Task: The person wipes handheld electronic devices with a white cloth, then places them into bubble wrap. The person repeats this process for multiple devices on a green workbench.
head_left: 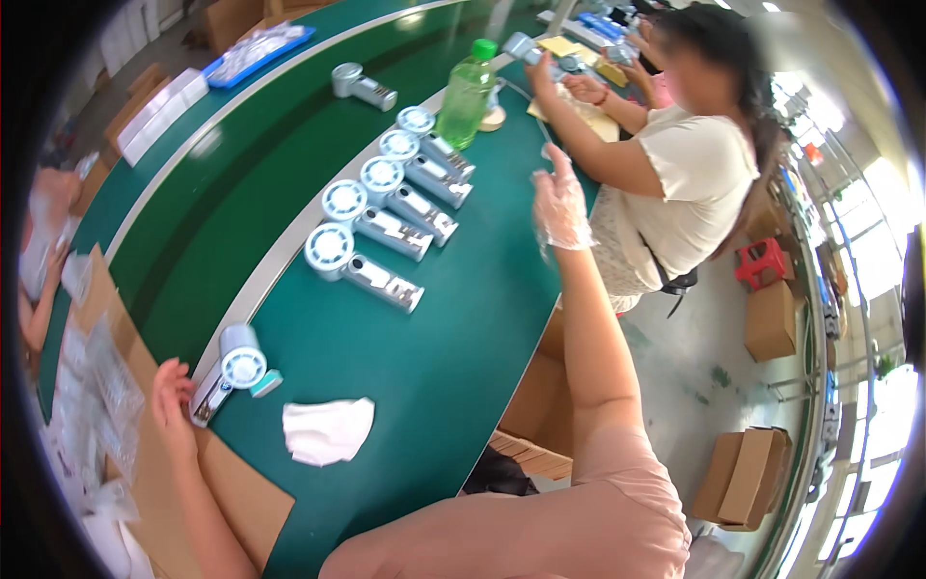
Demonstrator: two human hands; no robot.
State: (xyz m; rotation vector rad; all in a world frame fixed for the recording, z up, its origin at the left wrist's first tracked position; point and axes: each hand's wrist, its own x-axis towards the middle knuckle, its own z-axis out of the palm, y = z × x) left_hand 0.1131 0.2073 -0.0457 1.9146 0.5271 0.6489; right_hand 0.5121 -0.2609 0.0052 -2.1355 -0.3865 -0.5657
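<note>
My left hand point(173, 393) is at the lower left with its fingers loosely apart, beside a grey-blue handheld fan point(241, 365); nothing shows in its grasp, and I cannot tell if it touches the fan's handle. A small teal-rimmed round piece point(266, 384) lies against that fan. My right hand point(561, 205), in a thin clear plastic glove, is raised over the right side of the green table with fingers outstretched, holding nothing visible. Between my hands, several handheld fans point(333, 249) lie in a slanting row, handles toward the right. A white cloth point(328, 430) lies nearer me.
A green bottle point(470, 96) stands beyond the row. One more fan point(364, 87) lies on the green conveyor belt point(222, 174). A co-worker point(690, 174) at the right handles a fan. Cardboard point(246, 492) lies at lower left, and an open carton point(540, 410) sits below the table edge.
</note>
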